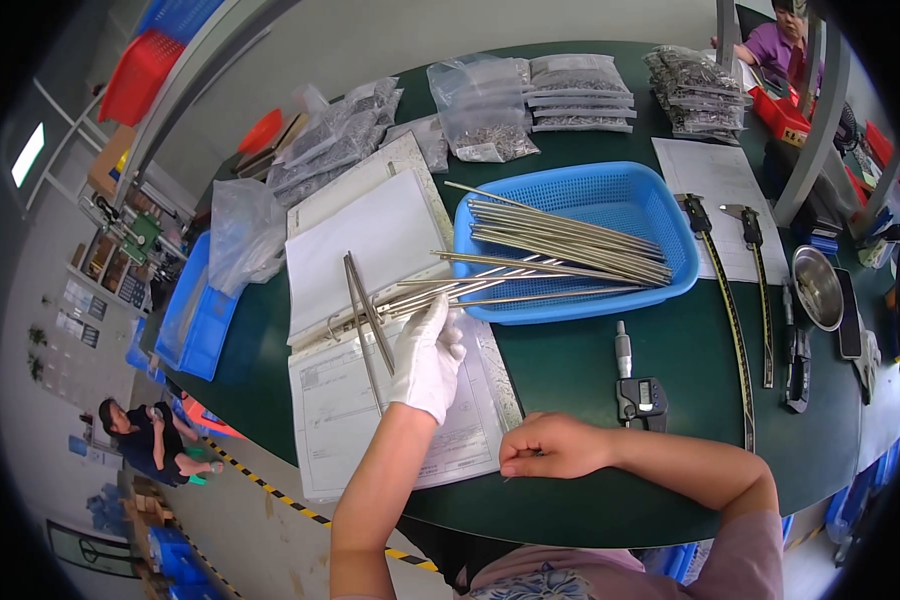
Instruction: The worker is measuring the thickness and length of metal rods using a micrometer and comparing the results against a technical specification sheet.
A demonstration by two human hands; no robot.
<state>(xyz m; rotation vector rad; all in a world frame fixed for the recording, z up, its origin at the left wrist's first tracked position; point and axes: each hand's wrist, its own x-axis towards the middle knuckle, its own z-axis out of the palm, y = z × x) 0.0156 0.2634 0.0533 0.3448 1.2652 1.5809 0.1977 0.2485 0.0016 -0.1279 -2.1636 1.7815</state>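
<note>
My left hand (428,362), in a white glove, is closed with its fingertips on the left ends of several thin metal rods (410,296). These reach out over the rim of a blue plastic basket (685,262), where more metal rods (570,238) lie in a bundle. To the left of the glove, a few darker rods (360,305) slant across an open binder with paper sheets (345,440). My right hand (550,446), bare, rests at the near table edge with curled fingers; their inside is hidden. Beyond it lies a digital micrometer (638,390).
Two calipers (705,225) (752,235) lie right of the basket, near a metal bowl (817,288) and a phone (848,315). Bags of small metal parts (580,90) line the far side. A blue bin (198,320) stands left. Two other people are further off.
</note>
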